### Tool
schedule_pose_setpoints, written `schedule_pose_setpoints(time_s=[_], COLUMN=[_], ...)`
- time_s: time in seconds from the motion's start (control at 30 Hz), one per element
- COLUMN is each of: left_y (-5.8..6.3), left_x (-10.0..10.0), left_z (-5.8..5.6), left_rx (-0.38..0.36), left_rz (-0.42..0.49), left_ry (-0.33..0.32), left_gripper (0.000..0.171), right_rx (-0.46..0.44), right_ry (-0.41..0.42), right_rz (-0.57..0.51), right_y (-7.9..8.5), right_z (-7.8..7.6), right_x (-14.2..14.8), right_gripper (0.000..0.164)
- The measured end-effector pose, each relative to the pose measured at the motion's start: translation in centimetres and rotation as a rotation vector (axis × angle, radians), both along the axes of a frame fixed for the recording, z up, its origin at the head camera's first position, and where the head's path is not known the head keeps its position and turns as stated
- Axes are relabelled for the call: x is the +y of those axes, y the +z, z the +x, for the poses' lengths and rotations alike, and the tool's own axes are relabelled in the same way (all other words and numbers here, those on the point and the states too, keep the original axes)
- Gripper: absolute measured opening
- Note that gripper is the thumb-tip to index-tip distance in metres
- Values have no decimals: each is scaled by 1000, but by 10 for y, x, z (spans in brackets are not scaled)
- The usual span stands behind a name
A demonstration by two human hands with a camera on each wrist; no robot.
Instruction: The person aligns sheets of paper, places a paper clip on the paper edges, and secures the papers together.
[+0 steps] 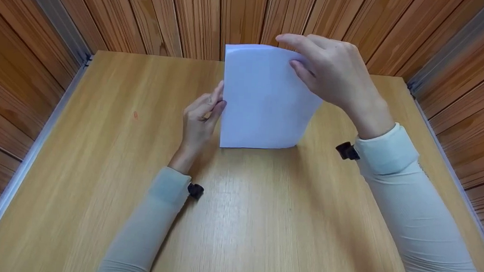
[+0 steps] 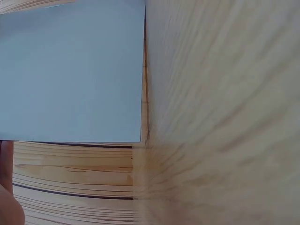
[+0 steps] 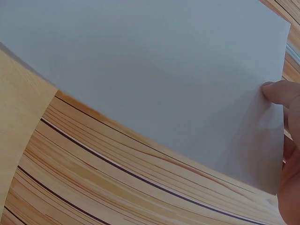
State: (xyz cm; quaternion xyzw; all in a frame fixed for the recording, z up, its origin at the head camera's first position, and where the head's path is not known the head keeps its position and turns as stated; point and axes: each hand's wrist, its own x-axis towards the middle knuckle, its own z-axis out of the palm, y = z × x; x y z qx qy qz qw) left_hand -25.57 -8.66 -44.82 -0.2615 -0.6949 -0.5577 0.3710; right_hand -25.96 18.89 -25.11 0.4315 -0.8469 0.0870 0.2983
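Observation:
A white sheet of paper (image 1: 264,100) is held up above the wooden table, its face toward me and its right side curving back. At its left edge my left hand (image 1: 201,115) pinches the paper, part of the fingers hidden. My right hand (image 1: 332,70) grips the upper right corner, thumb on the near face. In the left wrist view the paper (image 2: 70,75) fills the upper left, with a bit of the left hand (image 2: 8,197) beside its edge. The right wrist view shows the paper (image 3: 154,84) reaching to the right hand (image 3: 288,122), whose thumb presses its face.
The light wooden table (image 1: 100,153) spreads under both arms. Wood-plank walls (image 1: 198,17) stand at the back and both sides, with metal strips along the corners. A small reddish mark (image 1: 136,115) shows on the table at left. Dark wrist cameras (image 1: 195,190) sit on both sleeves.

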Motion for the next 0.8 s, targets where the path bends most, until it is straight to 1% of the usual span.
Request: schedule_pose_setpoints(time_s=[0.2,0.33,0.5,0.7,0.8], left_y=[0,0,0,1,1], left_x=[2,3,5,5,5], left_z=[0,1,1,2,3], left_rx=[1,-13,-35,-43,-42], left_rz=[20,7,12,-6,-10], left_ry=[24,54,56,62,71], left_gripper=[45,41,39,40,41], right_rx=[5,7,2,-45,-74], right_ry=[11,30,34,11,1], right_rz=[3,6,8,11,33], right_y=[1,0,-1,-2,-1], right_z=[-1,-2,-2,1,2], right_x=[-9,-11,-12,-14,-17], right_gripper=[36,37,38,40,41])
